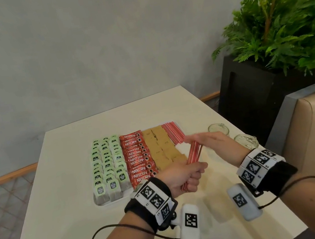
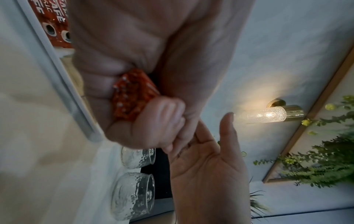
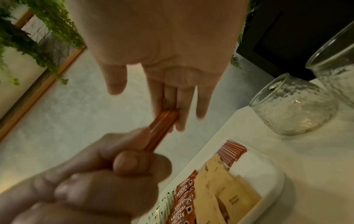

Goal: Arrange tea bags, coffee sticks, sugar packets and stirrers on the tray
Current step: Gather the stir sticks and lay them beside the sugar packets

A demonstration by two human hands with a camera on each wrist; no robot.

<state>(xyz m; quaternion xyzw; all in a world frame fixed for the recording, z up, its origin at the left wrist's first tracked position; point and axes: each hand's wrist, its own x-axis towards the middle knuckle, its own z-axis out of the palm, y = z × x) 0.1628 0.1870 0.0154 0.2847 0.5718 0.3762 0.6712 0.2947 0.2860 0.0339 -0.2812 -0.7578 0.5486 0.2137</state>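
A white tray (image 1: pixel 112 202) on the table holds rows of green tea bags (image 1: pixel 107 165), red coffee sticks (image 1: pixel 138 160), brown sugar packets (image 1: pixel 162 149) and, at its far right, red stirrers (image 1: pixel 173 133). My left hand (image 1: pixel 183 177) grips a bundle of red stirrers (image 1: pixel 194 152) in a fist above the tray's near right part; the bundle's lower end (image 2: pixel 132 97) pokes out of the fist. My right hand (image 1: pixel 208 139) is flat with straight fingers (image 3: pixel 180 106) pressing on the bundle's top end (image 3: pixel 162 128).
Two empty glass jars (image 1: pixel 218 129) (image 1: pixel 246 141) stand on the table right of the tray. A black planter (image 1: pixel 253 99) with ferns and a padded seat (image 1: pixel 311 135) lie beyond the table's right edge.
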